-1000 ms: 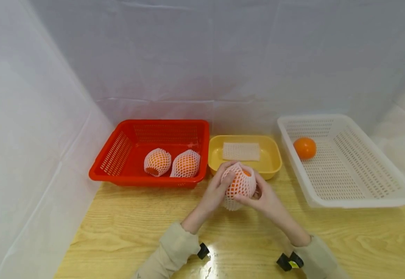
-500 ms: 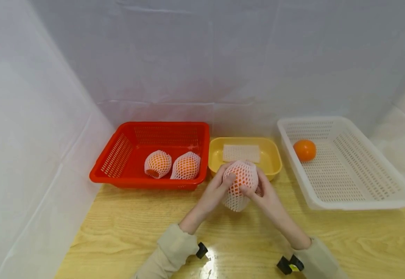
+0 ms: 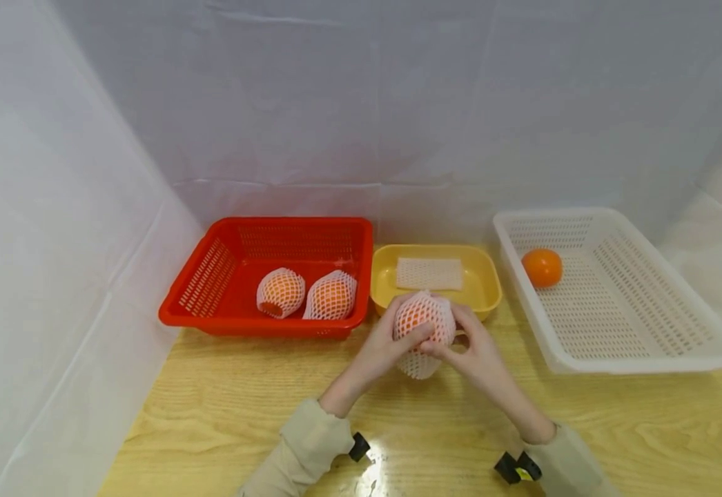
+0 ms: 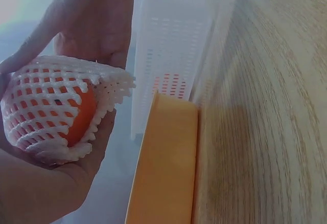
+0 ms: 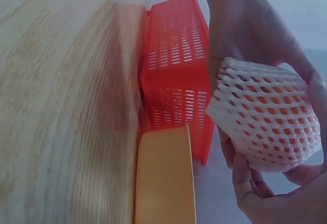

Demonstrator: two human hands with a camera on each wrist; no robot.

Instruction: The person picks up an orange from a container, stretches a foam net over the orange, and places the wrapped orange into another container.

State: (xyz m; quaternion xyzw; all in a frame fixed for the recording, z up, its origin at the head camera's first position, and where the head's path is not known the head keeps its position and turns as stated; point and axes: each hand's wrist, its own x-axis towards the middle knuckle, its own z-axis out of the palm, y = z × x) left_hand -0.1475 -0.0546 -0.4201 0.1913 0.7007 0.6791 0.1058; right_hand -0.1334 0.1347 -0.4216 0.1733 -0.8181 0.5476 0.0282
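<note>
One netted fruit point(image 3: 281, 293), partly uncovered at its lower left, and a second netted fruit point(image 3: 330, 295) lie side by side in the red basket point(image 3: 212, 320). Next come the left hand point(image 3: 378, 351) and the held fruit point(image 3: 411, 319), which is raised above the wooden table point(image 3: 212, 400) between both hands, inside a white foam net point(image 3: 418, 367). Behind it stands the yellow tray point(image 3: 482, 276) with a flat net point(image 3: 429, 274) in it; then comes the right hand point(image 3: 479, 354) and, farthest right, the white basket point(image 3: 647, 364), where a bare fruit point(image 3: 542, 268) rests by the left wall.

Risks, as judged: in the left wrist view the net's lower end flares loose, with a wedge of orange uncovered beside it, so an uneven pull could let the net ride up or slip off. Tugging hard might tear the thin mesh, and a slackened hold could let the round fruit slide out through the open end onto the table.

Fingers: those of the left hand curve round the fruit, the thumb laid across the near face, clamping fruit and net together. Those of the right hand bend round the opposite side, its thumb tip on the mesh just beside the left thumb; the right wrist view shows its fingers curled at the net's edge. On both hands the fruit fills the gap between thumb and fingers; whether hidden fingertips touch the net cannot be told
</note>
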